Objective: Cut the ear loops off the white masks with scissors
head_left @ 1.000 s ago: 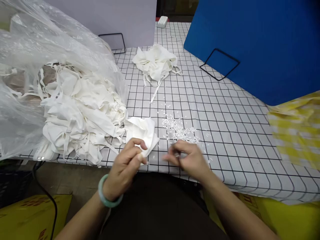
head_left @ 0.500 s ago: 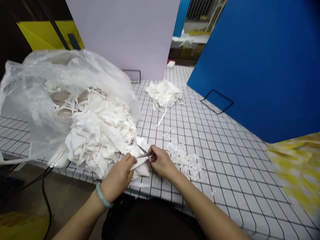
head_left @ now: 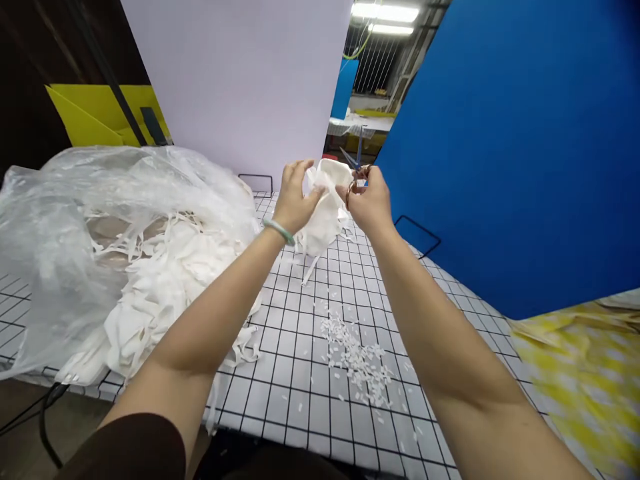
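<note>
Both of my arms reach out over the far part of the grid-patterned table. My right hand (head_left: 373,200) has its fingers in the handles of a pair of scissors (head_left: 358,160), whose blades point up and stand apart. My left hand (head_left: 296,199), a pale green bangle on its wrist, has its fingers spread beside a white cloth piece (head_left: 334,175). That piece is above a small heap of white cloth (head_left: 319,230); whether my thumb touches it I cannot tell. Nearer me on the left, a bigger pile of white cloth pieces with strips (head_left: 165,280) spills from a clear plastic bag (head_left: 55,220).
Small white clippings (head_left: 360,367) are scattered mid-table. A pale lilac panel (head_left: 240,80) stands behind, and a blue panel (head_left: 510,147) on the right, with a wire stand (head_left: 419,233) at its foot. Yellow checked cloth (head_left: 575,380) lies at the right edge.
Both hands have moved from the near edge to the far heap. My left hand, closed on white cloth before, now has its fingers apart. The scissors have gone along in my right hand.
</note>
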The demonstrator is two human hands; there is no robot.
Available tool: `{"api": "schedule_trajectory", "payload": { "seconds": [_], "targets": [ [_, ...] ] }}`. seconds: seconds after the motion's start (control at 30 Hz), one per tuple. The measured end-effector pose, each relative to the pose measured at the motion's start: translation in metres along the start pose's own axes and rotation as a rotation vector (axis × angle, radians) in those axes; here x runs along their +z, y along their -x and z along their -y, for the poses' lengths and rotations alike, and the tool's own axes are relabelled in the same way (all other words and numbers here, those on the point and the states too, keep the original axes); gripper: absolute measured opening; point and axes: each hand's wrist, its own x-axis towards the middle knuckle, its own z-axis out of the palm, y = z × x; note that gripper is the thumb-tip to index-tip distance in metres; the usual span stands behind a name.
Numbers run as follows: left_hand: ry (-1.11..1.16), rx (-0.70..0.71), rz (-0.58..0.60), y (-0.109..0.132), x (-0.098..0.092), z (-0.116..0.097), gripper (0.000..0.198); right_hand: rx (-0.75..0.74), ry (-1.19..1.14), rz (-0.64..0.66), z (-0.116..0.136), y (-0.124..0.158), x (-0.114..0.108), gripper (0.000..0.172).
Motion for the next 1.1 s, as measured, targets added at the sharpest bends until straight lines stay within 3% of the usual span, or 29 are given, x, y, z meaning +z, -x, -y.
{"api": "schedule_trajectory", "payload": {
  "seconds": [0.07, 0.13, 0.2, 0.3, 0.4, 0.47, 0.5, 0.57, 0.63, 0.73, 0.8, 0.87, 0.97, 1.1],
  "targets": [
    [0.086, -0.086, 0.106, 0.040, 0.011, 0.007, 0.045, 0.065, 0.060, 0.127, -0.013, 0.031, -0.004, 0.022],
    [0.212, -0.237, 0.277, 0.094, 0.018, 0.011, 0.055, 0.140, 0.068, 0.385, -0.024, 0.086, -0.009, 0.013],
    [0.211, -0.338, 0.300, 0.146, 0.024, 0.011, 0.048, 0.217, 0.106, 0.566, -0.030, 0.144, -0.016, 0.010],
    [0.081, -0.323, 0.309, 0.203, 0.026, 0.006, 0.035, 0.190, 0.105, 0.694, -0.036, 0.208, -0.035, 0.040],
    [-0.023, -0.236, 0.500, 0.243, 0.012, -0.007, 0.044, 0.265, 0.054, 0.826, -0.046, 0.230, -0.063, 0.036],
    [-0.083, -0.213, 0.567, 0.263, -0.005, -0.012, 0.054, 0.326, 0.199, 0.819, -0.058, 0.229, -0.084, 0.023],
    [-0.125, -0.199, 0.549, 0.270, -0.016, -0.012, 0.053, 0.326, 0.344, 0.773, -0.064, 0.227, -0.094, 0.025],
    [-0.263, -0.135, 0.412, 0.275, -0.041, -0.003, 0.036, 0.278, 0.617, 0.660, -0.075, 0.221, -0.108, 0.037],
    [-0.472, -0.056, 0.213, 0.265, -0.068, 0.014, 0.023, 0.236, 0.710, 0.615, -0.080, 0.219, -0.112, 0.050],
    [-0.817, -0.042, -0.011, 0.225, -0.111, 0.040, 0.041, 0.192, 0.659, 0.598, -0.075, 0.224, -0.100, 0.058],
    [-0.933, -0.068, -0.005, 0.193, -0.135, 0.051, 0.041, 0.172, 0.558, 0.601, -0.066, 0.231, -0.086, 0.053],
    [-0.936, -0.065, 0.063, 0.170, -0.149, 0.052, 0.026, 0.202, 0.373, 0.611, -0.057, 0.240, -0.076, 0.045],
    [-0.862, -0.018, 0.131, 0.170, -0.135, 0.040, 0.018, 0.273, 0.173, 0.535, -0.051, 0.250, -0.067, 0.040],
    [-0.598, 0.050, 0.277, 0.234, -0.073, 0.010, 0.019, 0.470, -0.195, 0.544, -0.051, 0.263, -0.057, 0.045]
  ]
}}
